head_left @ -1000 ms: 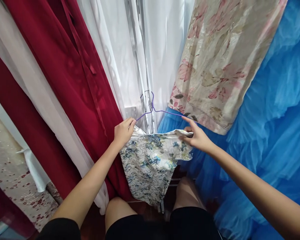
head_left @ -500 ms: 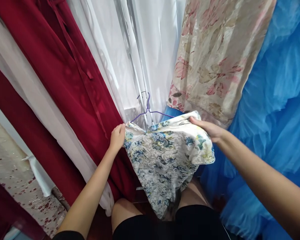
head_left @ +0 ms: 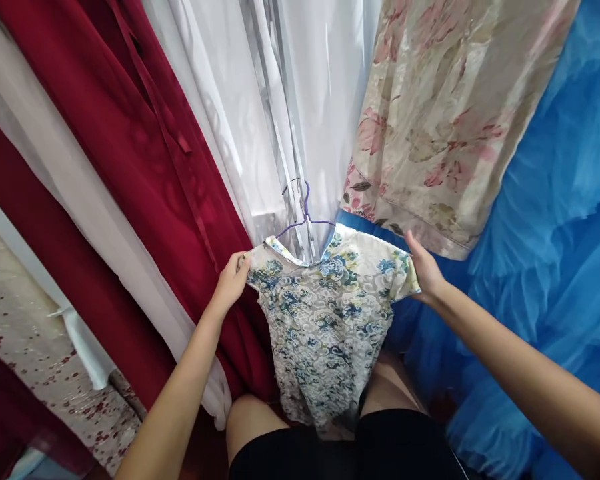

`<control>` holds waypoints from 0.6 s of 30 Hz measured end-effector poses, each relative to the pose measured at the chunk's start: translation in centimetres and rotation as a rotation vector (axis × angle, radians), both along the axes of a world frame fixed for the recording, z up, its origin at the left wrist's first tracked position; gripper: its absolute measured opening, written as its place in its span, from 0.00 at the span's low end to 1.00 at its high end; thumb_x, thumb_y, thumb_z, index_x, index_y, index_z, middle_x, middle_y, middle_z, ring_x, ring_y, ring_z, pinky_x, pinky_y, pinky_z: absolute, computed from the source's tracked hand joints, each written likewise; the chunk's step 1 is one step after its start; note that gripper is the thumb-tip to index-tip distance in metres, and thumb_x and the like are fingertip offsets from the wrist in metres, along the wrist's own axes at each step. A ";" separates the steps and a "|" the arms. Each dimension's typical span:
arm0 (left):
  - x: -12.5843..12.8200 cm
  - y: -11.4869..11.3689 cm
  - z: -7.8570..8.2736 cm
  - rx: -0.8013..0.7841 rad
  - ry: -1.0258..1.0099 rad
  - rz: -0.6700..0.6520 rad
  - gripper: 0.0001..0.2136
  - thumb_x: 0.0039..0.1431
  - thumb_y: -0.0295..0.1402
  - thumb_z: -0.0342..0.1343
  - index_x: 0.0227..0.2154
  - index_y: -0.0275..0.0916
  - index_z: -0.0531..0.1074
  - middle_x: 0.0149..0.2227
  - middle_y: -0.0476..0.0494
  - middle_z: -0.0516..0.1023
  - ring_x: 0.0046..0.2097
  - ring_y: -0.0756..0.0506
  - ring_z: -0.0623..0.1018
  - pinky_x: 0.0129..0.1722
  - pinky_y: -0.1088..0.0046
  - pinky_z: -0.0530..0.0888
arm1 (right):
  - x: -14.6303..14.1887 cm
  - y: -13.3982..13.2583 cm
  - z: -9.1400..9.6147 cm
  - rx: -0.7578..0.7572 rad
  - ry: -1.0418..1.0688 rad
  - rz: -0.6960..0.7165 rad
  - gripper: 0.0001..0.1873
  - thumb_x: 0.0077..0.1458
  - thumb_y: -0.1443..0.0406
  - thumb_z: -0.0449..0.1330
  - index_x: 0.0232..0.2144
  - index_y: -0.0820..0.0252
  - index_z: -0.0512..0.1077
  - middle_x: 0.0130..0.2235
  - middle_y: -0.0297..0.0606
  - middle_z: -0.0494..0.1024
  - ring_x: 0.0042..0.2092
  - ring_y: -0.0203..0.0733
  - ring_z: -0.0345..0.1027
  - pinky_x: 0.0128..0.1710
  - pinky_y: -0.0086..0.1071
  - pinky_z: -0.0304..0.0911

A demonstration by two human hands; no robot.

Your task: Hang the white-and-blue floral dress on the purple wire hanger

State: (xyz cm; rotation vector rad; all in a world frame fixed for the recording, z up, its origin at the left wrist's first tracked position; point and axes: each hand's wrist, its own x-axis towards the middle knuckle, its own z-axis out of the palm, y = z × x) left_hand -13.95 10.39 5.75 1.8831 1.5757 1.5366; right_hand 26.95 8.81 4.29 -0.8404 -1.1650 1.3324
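A short-sleeved floral blouse, cream with blue and green flowers, is spread between my hands with its neckline away from me. Inside its neck is a purple wire hanger, its hook sticking up past the collar. My left hand is closed on the left sleeve's end, thumb on top. At the opposite sleeve, my right hand holds the cuff from its outer side; the thumb points up along the edge and the other fingers are mostly hidden. The blouse's lower part hangs down between my knees.
Long red dresses and a white gown with silvery ribbons hang in front. To the right hang a beige garment with pink flowers and a ruffled blue tulle dress. A sequined fabric is at lower left.
The blouse has straightened: its right sleeve, folded over before, now extends outward and the neckline opens round the hanger. My right hand has moved from the shoulder to the sleeve's end.
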 end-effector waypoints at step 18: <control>2.1 -5.0 4.8 0.281 0.094 0.119 0.24 0.64 0.35 0.49 0.63 0.47 0.68 0.71 0.43 0.53 0.72 0.37 0.51 0.71 0.54 0.50 | -3.1 -6.4 8.2 -0.220 0.540 -0.185 0.15 0.68 0.66 0.52 0.42 0.68 0.77 0.29 0.43 0.83 0.31 0.44 0.79 0.39 0.35 0.77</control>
